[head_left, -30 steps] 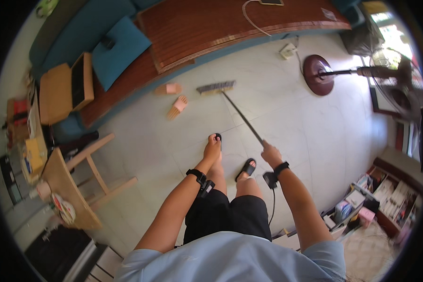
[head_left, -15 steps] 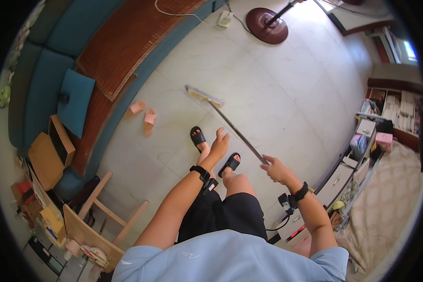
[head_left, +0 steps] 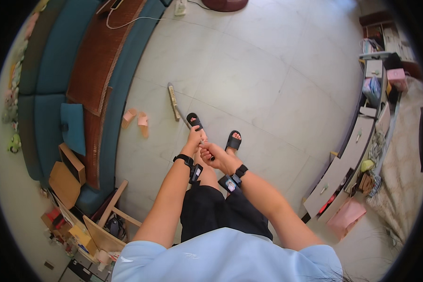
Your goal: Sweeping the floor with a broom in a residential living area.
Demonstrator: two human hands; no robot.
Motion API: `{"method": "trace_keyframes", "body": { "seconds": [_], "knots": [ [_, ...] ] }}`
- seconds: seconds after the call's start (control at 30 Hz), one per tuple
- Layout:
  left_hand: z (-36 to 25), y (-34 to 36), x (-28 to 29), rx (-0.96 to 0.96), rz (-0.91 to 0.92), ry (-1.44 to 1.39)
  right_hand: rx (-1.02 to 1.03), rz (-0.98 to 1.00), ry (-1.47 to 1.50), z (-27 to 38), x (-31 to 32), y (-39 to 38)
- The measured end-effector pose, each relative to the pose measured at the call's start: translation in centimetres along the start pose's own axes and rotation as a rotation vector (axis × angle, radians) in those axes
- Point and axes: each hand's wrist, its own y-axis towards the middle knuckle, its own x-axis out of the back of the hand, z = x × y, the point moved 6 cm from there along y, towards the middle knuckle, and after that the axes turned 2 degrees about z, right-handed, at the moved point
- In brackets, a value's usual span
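A long-handled mop (head_left: 174,102) with a narrow, yellowish head rests on the tiled floor, ahead and slightly left of my feet. Its handle runs back past my left black slipper (head_left: 193,120) up to my hands. My left hand (head_left: 194,138) is closed around the handle, lower down. Close behind it, my right hand (head_left: 215,155) grips the upper end, whose dark tip shows by the fingers. The stretch of handle inside both fists is hidden.
A pair of pink slippers (head_left: 143,124) lies left of the mop head. The blue sofa (head_left: 127,61) lines the left side, with an open cardboard box (head_left: 65,185) at its near end. White drawers (head_left: 347,157) stand at right; a dark red round base (head_left: 224,3) is ahead.
My left hand has closed on the handle from being open and apart. My right hand has come left to join it. The mop head has moved left and turned lengthwise.
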Motion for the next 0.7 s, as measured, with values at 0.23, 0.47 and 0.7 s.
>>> {"method": "trace_keyframes", "body": {
  "seconds": [0.23,0.47,0.7],
  "knots": [
    [5.4,-2.7,-13.3,-0.039,0.299,0.174,0.197,-0.083,0.218,1.9,7.3,-9.8],
    [5.4,-9.0,-20.8,0.054,0.464,0.067,0.442,-0.163,0.3,1.7,7.8,-17.6],
    [1.0,-11.9,-19.2,-0.126,0.41,0.017,0.346,0.029,0.372,0.0,3.0,-19.8]
  ]
}}
